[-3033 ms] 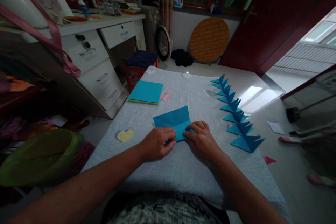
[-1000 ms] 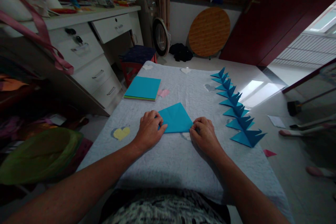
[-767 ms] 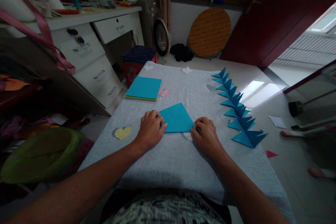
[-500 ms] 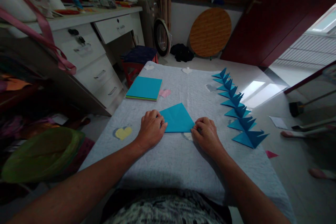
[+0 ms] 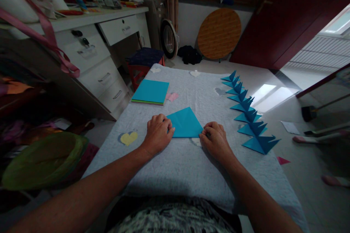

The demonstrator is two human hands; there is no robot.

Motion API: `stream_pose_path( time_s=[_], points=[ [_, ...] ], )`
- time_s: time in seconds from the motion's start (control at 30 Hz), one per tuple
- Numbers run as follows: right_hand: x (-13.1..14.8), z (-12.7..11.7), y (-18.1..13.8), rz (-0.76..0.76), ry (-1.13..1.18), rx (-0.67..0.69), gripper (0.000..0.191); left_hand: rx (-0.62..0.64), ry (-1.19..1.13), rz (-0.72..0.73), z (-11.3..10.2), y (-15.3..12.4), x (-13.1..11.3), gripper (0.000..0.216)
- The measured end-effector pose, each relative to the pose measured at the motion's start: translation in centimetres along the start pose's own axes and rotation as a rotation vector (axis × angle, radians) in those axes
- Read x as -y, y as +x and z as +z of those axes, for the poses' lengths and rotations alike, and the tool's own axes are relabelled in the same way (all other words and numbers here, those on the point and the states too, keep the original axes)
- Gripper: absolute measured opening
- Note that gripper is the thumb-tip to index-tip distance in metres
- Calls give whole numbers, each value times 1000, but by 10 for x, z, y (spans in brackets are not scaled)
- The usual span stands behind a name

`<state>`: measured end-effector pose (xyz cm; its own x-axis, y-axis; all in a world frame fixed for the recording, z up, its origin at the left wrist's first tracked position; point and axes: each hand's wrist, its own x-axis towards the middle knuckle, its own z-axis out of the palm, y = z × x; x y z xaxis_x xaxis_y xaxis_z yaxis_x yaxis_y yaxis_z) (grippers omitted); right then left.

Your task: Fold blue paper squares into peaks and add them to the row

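A blue paper folded into a triangle (image 5: pixel 185 123) lies flat on the grey cloth-covered table (image 5: pixel 177 167), point away from me. My left hand (image 5: pixel 158 133) is curled, its fingertips pressing the triangle's left corner. My right hand (image 5: pixel 215 140) is curled too, pinching the right corner. A row of several folded blue paper pieces (image 5: pixel 247 114) runs along the table's right side. A stack of square paper sheets (image 5: pixel 150 92), blue on top, lies at the far left of the table.
Heart patches mark the cloth, a yellow one (image 5: pixel 128 138) near my left wrist. A white desk with drawers (image 5: pixel 95 51) stands to the left, a green-lined bin (image 5: pixel 41 160) beside it. A red stool (image 5: pixel 143 63), a round wooden board (image 5: pixel 218 32) and a dark red door (image 5: pixel 287 14) stand beyond.
Three seconds ago the paper was a folded rectangle with both hands at its near edge. It is now a triangle with my hands at its two base corners. Little has moved in the last second.
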<state>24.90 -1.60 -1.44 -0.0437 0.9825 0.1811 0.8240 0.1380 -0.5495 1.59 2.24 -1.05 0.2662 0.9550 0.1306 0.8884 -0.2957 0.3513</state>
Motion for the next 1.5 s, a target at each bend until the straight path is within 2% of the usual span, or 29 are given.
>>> stream_pose_path(
  time_s=[0.23,0.37,0.47,0.53,0.67,0.73,0.97,1.1,1.2,1.5],
  points=[
    [2,-2,0,21,2,17,16,12,8,-5,1,0,-1,12],
    [2,-2,1,41,3,28,14,-36,15,-4,0,-2,-3,12],
    [1,-1,1,34,0,13,14,-89,-15,95,0,-1,-3,23],
    [1,0,1,23,-5,3,14,-80,-40,201,0,0,-2,25],
    [1,0,1,20,-12,2,14,75,-77,438,1,5,3,27],
    [1,0,1,19,-7,2,14,131,-67,492,1,6,5,27],
    [1,0,1,22,-17,-3,15,156,137,560,-9,-9,-5,26],
    [2,0,1,23,-14,0,14,159,191,604,-12,-19,-11,54],
    [3,-1,1,28,-19,3,14,170,175,609,-11,-21,-10,64],
    [2,1,0,10,-21,-21,15,172,78,638,0,-25,-12,58]
  ],
)
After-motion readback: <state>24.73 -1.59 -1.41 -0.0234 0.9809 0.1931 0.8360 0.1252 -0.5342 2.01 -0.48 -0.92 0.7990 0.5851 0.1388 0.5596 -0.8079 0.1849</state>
